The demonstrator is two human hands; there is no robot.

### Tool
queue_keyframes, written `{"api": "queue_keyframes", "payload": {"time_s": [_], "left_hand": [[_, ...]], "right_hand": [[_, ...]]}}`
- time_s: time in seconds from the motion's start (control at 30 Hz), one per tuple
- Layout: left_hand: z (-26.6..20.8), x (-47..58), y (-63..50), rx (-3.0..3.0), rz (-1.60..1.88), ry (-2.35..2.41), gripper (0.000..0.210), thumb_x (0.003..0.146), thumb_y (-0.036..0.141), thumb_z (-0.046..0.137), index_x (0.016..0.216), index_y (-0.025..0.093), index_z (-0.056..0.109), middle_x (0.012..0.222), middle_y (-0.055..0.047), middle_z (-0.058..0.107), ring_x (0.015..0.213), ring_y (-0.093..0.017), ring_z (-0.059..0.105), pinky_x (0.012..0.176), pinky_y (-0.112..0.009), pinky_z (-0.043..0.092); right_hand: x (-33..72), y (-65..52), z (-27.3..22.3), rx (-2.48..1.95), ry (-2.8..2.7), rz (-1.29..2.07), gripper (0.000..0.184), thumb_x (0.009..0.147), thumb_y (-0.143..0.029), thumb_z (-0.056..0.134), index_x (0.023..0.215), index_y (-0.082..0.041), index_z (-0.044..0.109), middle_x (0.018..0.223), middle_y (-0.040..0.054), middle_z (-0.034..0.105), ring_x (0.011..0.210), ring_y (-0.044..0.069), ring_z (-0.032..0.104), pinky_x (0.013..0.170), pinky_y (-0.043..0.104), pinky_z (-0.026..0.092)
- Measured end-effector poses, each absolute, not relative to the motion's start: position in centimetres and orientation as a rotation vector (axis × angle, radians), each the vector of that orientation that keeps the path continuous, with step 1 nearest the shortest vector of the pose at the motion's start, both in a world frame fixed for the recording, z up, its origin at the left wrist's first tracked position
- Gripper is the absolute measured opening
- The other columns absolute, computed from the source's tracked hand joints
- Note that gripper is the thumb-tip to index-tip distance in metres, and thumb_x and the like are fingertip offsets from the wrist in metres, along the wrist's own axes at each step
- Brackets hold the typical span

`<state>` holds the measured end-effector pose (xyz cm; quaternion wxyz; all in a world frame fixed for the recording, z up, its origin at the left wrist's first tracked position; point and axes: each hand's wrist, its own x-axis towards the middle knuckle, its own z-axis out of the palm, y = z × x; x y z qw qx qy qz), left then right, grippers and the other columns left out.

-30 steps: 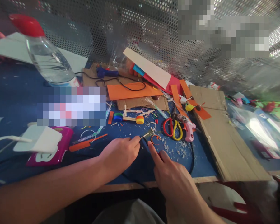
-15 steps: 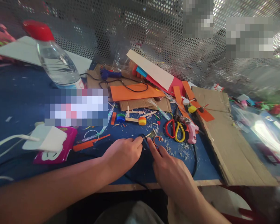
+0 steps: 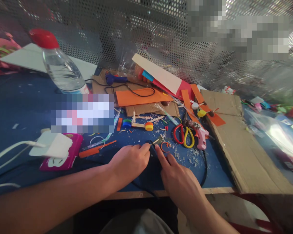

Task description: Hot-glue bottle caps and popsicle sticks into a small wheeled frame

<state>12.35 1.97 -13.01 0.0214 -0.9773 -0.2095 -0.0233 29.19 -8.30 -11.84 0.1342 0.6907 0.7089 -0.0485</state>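
Note:
My left hand [image 3: 133, 161] is closed in a pinch on a thin wooden stick [image 3: 156, 141], whose pale tip sticks out beyond the fingers. A slim dark tool, like a knife blade [image 3: 152, 143], crosses the stick. My right hand [image 3: 178, 175] is closed around this tool, its index finger stretched along it; the palm hides the rest. Just past the fingertips lies an orange paper ring [image 3: 165, 147]. Behind it are a small stick frame [image 3: 139, 124] with a yellow-orange roll [image 3: 149, 126] and a blue-green roll [image 3: 127, 123].
Scissors [image 3: 183, 135] and a pink glue gun [image 3: 202, 139] lie to the right among white shavings, beside a long cardboard piece [image 3: 244, 146]. On the left are a magenta power strip [image 3: 75, 152] with a white plug [image 3: 52, 144] and a water bottle [image 3: 64, 70]. Orange paper [image 3: 136, 97] lies behind.
The camera view has shifted slightly, so left-side things appear a little further right and lower. Both hands keep nearly the same pose at the stick.

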Motion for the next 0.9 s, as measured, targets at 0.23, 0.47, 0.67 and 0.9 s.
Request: {"api": "queue_keyframes", "payload": {"time_s": [0.23,0.47,0.67,0.9], "left_hand": [[-13.1,12.4,1.9,-2.995,-0.073,-0.619,0.029,0.092,0.0,0.05,0.108,0.008,0.073,0.101,-0.01,0.071,0.067,-0.019,0.07,0.051,-0.032,0.055],[-13.0,12.3,2.0,-3.0,-0.06,-0.606,0.026,0.092,0.0,0.051,0.106,0.008,0.072,0.098,-0.009,0.07,0.066,-0.019,0.069,0.051,-0.031,0.054],[-13.1,12.4,1.9,-2.98,-0.09,-0.587,0.025,0.091,-0.001,0.051,0.101,0.009,0.071,0.094,-0.008,0.069,0.064,-0.019,0.068,0.049,-0.031,0.052],[-13.0,12.2,1.9,-2.996,-0.057,-0.576,0.024,0.091,0.0,0.051,0.102,0.009,0.071,0.098,-0.009,0.07,0.064,-0.019,0.068,0.05,-0.032,0.053]], "right_hand": [[29.8,-9.6,-12.3,2.016,2.104,-0.105,0.077,0.092,-0.005,0.053,0.165,-0.018,0.029,0.11,0.0079,0.07,0.063,0.013,0.073,0.048,0.023,0.047],[30.1,-10.2,-12.1,1.991,2.112,-0.1,0.078,0.091,-0.004,0.052,0.164,-0.017,0.029,0.108,0.0082,0.07,0.063,0.014,0.073,0.048,0.024,0.045],[30.3,-11.0,-12.5,2.002,2.116,-0.074,0.08,0.089,-0.003,0.05,0.164,-0.02,0.029,0.113,0.0108,0.071,0.062,0.014,0.072,0.049,0.023,0.047],[31.0,-11.9,-12.9,2.118,2.297,-0.191,0.073,0.094,-0.003,0.037,0.164,-0.016,0.026,0.11,0.0122,0.071,0.067,0.019,0.073,0.057,0.028,0.058]]}}
